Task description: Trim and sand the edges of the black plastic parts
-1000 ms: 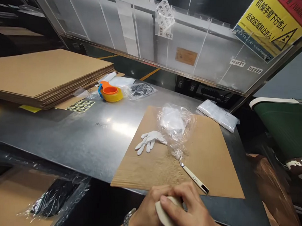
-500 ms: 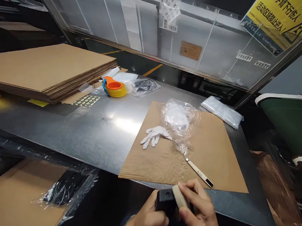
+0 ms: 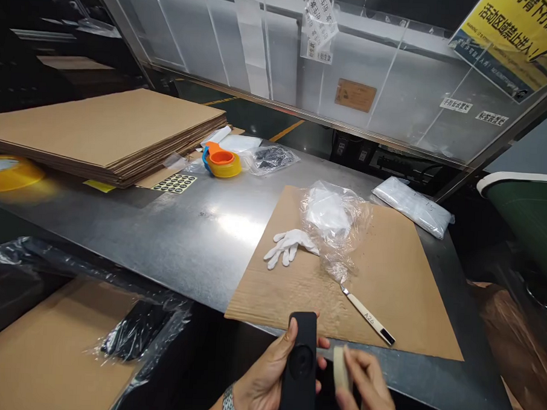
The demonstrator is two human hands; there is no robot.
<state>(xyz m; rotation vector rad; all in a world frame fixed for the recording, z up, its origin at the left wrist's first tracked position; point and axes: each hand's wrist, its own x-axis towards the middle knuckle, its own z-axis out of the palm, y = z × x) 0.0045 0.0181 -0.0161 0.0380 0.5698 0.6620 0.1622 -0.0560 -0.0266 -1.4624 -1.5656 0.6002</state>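
Observation:
My left hand (image 3: 264,374) is wrapped round a long black object (image 3: 303,330) with a round recess in its face, held upright in front of the table edge. My right hand (image 3: 372,387) pinches a roll of beige masking tape (image 3: 340,371). A short strip of tape runs from the roll to the black object's right side, by the left fingertips. Beyond my hands lies a cardboard sheet (image 3: 414,296), bearing a craft knife (image 3: 366,313) marked A26, a white glove (image 3: 292,245) and a clear plastic bag (image 3: 330,213) with white material inside.
A cardboard stack (image 3: 123,123) covers the table's left side. Close to it are yellow tape in an orange dispenser (image 3: 223,160), a big yellow tape roll (image 3: 12,175) and a label sheet (image 3: 175,182). A wrapped white packet (image 3: 413,205) lies right. Below left stands a plastic-lined box (image 3: 59,334).
The black object has been turned so its long face with the recess shows. The tape roll has moved right, away from it, with a strip stretched between them. The view has shifted slightly.

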